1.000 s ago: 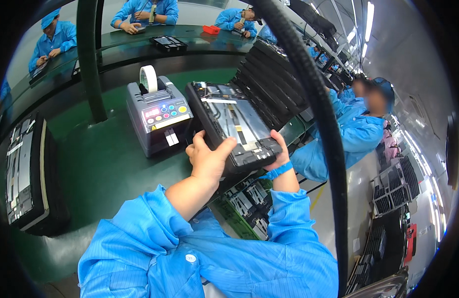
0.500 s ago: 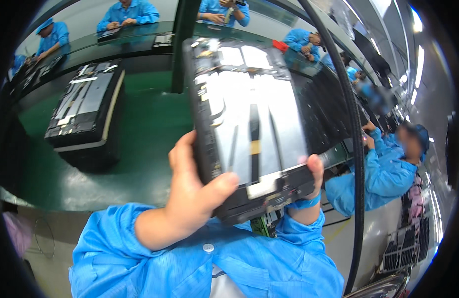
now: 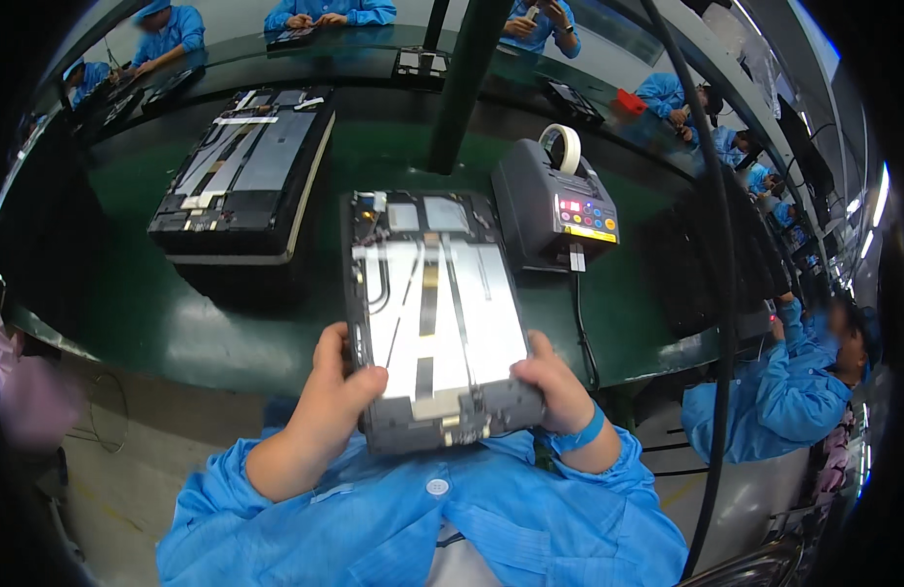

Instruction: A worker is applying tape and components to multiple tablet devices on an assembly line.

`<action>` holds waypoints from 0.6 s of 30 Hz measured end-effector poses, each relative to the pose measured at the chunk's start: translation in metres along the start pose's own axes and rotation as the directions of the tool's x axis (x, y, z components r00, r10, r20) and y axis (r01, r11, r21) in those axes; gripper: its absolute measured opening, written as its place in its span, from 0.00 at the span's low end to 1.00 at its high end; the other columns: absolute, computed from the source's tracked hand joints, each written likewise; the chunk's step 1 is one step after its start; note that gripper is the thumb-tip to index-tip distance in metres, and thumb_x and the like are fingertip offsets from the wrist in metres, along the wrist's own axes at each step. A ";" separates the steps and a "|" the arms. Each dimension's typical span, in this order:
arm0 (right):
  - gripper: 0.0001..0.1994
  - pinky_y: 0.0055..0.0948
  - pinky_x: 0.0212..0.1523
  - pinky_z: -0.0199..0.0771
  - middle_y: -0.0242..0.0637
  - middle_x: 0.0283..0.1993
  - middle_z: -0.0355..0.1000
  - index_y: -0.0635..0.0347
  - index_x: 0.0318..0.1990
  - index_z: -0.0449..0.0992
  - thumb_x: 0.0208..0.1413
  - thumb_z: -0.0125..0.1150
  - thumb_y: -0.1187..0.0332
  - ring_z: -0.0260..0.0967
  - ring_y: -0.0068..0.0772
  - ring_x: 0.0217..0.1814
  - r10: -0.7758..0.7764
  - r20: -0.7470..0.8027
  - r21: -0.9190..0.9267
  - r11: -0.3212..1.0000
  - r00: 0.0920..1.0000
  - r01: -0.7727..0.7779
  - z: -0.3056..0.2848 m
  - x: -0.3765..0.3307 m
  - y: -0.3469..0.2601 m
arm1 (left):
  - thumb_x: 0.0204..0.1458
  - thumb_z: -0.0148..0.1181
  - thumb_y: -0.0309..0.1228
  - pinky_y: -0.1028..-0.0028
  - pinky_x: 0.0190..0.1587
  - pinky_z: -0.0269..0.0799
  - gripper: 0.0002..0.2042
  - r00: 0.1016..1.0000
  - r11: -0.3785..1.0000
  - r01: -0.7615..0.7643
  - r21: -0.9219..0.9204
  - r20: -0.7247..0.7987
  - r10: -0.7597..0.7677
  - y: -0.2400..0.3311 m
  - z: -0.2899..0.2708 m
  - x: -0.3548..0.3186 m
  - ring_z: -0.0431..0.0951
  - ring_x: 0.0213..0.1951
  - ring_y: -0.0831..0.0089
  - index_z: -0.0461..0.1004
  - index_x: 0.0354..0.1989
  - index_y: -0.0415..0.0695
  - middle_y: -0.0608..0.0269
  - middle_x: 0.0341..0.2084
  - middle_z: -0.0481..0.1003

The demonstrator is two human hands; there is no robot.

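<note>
Between my hands is an opened tablet (image 3: 481, 313), its inside facing up. Bright silver battery panels, dark ribbon strips and a black board along the near edge show on it. My left hand (image 3: 339, 386) grips its left side near the lower corner, thumb on top. On the opposite side my right hand (image 3: 559, 386), with a blue band at the wrist, holds the lower right corner the same way. The fingers beneath are hidden. The tablet is in front of my chest, over the near edge of the green table (image 3: 207, 333).
Further left, a similar opened tablet (image 3: 242, 161) lies on a thick black block. A grey tape dispenser (image 3: 554, 210) with lit buttons stands to the right, its black cable (image 3: 582, 323) running down. A green post (image 3: 462, 98) rises behind. Co-workers in blue sit around the line.
The tablet has come down and closer to my body, and lies flatter. The view has swung, bringing the tape dispenser into sight. Both hands keep their hold.
</note>
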State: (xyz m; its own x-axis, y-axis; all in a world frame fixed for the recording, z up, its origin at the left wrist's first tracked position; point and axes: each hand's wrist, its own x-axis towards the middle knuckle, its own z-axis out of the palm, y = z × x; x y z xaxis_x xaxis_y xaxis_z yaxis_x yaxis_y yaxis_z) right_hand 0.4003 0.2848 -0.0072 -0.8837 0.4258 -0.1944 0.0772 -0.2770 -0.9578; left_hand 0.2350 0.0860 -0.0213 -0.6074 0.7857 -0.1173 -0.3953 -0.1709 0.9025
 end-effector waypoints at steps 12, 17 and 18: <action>0.34 0.37 0.64 0.56 0.46 0.62 0.61 0.64 0.63 0.57 0.63 0.29 0.42 0.55 0.38 0.67 -0.008 -0.038 0.105 0.994 0.999 0.012 -0.001 0.115 -0.038 | 0.64 0.25 0.46 0.67 0.54 0.69 0.26 0.997 0.995 0.073 -0.074 0.042 -0.070 0.040 -0.012 0.114 0.73 0.51 0.65 0.59 0.59 0.39 0.53 0.52 0.70; 0.36 0.33 0.57 0.68 0.44 0.57 0.67 0.62 0.62 0.59 0.62 0.25 0.39 0.67 0.37 0.58 -0.179 0.238 0.223 0.967 0.955 0.125 0.006 0.123 -0.043 | 0.64 0.25 0.46 0.67 0.51 0.72 0.26 0.998 0.991 -0.043 -0.123 0.041 0.049 0.033 -0.003 0.126 0.74 0.48 0.64 0.59 0.60 0.41 0.52 0.50 0.71; 0.36 0.33 0.57 0.68 0.44 0.57 0.67 0.62 0.61 0.60 0.62 0.24 0.39 0.68 0.37 0.57 -0.177 0.216 0.222 0.967 0.960 0.128 0.003 0.125 -0.041 | 0.64 0.26 0.47 0.66 0.52 0.71 0.26 0.997 0.984 -0.081 -0.160 0.005 0.083 0.031 -0.001 0.127 0.74 0.49 0.64 0.59 0.60 0.41 0.52 0.50 0.70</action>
State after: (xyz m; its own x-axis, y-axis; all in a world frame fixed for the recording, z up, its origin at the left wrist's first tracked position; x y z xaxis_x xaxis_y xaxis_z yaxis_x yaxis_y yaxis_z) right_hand 0.2853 0.3467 0.0084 -0.9619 0.2719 0.0282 -0.1409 -0.4044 -0.9037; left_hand 0.1449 0.1798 -0.0082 -0.6346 0.7718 -0.0402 -0.4501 -0.3268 0.8310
